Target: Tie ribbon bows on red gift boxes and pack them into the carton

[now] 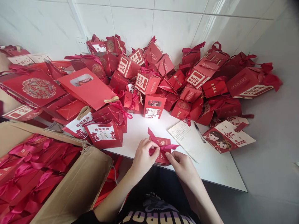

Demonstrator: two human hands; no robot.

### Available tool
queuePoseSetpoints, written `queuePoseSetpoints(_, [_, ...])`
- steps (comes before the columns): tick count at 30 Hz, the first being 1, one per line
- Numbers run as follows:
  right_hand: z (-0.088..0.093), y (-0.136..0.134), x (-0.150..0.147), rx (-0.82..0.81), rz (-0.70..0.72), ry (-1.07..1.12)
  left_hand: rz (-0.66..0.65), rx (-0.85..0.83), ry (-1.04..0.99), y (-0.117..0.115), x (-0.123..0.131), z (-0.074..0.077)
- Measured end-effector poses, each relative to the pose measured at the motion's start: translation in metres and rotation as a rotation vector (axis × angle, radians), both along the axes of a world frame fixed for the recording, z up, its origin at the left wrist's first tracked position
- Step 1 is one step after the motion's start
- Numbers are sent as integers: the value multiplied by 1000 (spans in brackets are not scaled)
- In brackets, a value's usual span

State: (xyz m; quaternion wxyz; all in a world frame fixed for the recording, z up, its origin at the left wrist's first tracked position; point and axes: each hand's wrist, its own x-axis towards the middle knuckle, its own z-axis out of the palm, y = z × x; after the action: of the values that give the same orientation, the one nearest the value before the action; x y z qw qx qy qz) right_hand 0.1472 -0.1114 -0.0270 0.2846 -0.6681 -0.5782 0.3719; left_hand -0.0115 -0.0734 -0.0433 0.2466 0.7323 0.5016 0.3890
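A small red gift box (pixel 166 142) with gold lettering sits at the table's front edge, directly before me. A crimson satin ribbon (pixel 172 147) is looped across its top, one tail sticking up to the left and another lying to the right. My left hand (pixel 145 154) is closed, its thumb and index finger pinching the ribbon near the middle of the loops. My right hand (pixel 183 164) is at the box's right side, fingers curled, with its thumb tip against the ribbon's lower part. The exact grip there is partly hidden.
Heaped red gift boxes (pixel 147 81) line the tiled wall. A cardboard carton (pixel 74 168) of ribboned red boxes stands at left. Right of my hands are a handwritten notebook (pixel 183 137), a black pen (pixel 199 132) and a printed couple bag (pixel 229 137) on the white table (pixel 217 166).
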Motion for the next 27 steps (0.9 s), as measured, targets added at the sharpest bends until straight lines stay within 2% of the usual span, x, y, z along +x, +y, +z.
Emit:
queuePoseSetpoints(7, [-6,-6,-3,147,-30,-130,31,7,26,-1,4,-2])
queuePoseSetpoints(13, [-9,-4,-4,578,46,-356,32,8,40,-1,6,-1])
queuePoseSetpoints(15, [-8,-5,-1,643,118,-341,32,5,48,-1,5,-1])
queuePoseSetpoints(17, [-7,-7,3,621,124,-291,23,7,57,-2,5,-1])
queuePoseSetpoints(19, [-4,-11,6,542,25,-232,9,17,74,-2,5,-1])
queuePoseSetpoints(22, [-1,-14,9,341,-97,-167,9,58,137,-3,7,-2])
queuePoseSetpoints(25, [-2,-14,8,194,-88,-137,20,93,188,-3,9,-3])
queuePoseSetpoints(27, [-4,-11,5,171,-83,-142,22,98,190,-2,9,-4])
